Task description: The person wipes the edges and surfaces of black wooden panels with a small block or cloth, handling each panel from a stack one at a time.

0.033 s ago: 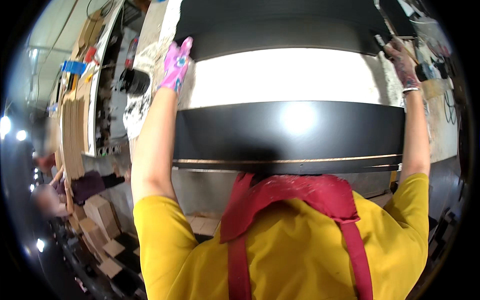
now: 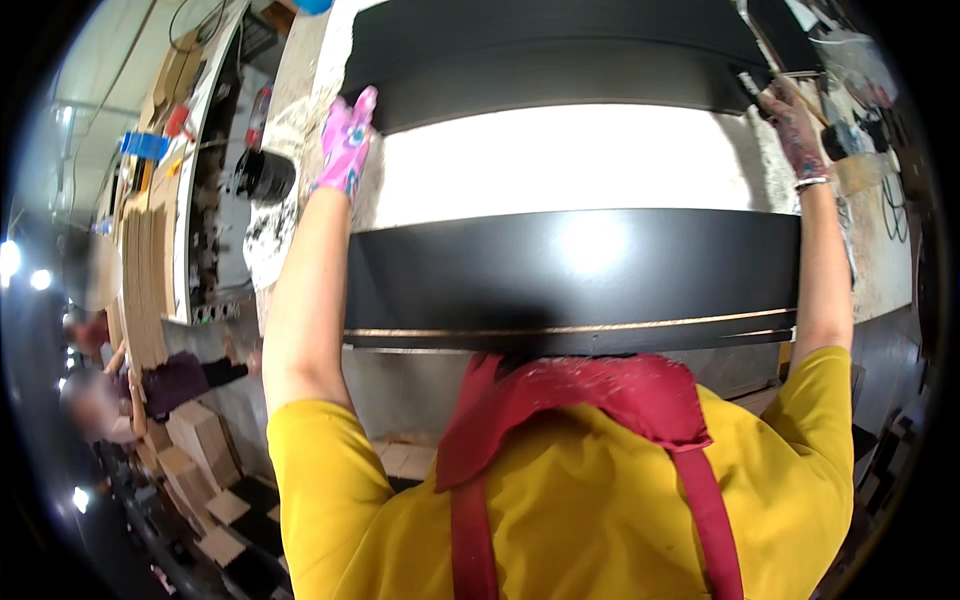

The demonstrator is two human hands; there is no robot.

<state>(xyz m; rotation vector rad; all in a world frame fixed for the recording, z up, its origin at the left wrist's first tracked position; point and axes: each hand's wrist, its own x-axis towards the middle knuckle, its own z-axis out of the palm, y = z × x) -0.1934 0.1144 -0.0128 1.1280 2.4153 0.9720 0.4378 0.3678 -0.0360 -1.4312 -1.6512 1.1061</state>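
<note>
My left hand, in a pink patterned glove, is at the left end of the far black panel. Its fingers are apart, and the thumb side lies against or very close to the panel's end. At the opposite end, my right hand wears a dark, stained glove. Its fingers are closed round a narrow dark tool with a pale edge, which lies close to the panel's right corner; its kind cannot be made out. A second black panel lies nearer my body, with a white surface between the two.
A black container stands on the stained bench left of my left arm. Farther left are a shelf with a blue roll and upright boards. Clear plastic and cables lie right. Other people are at far left, near stacked boxes.
The whole view has shifted slightly. Both hands stay at the two ends of the far panel, and the right hand keeps its hold on the tool.
</note>
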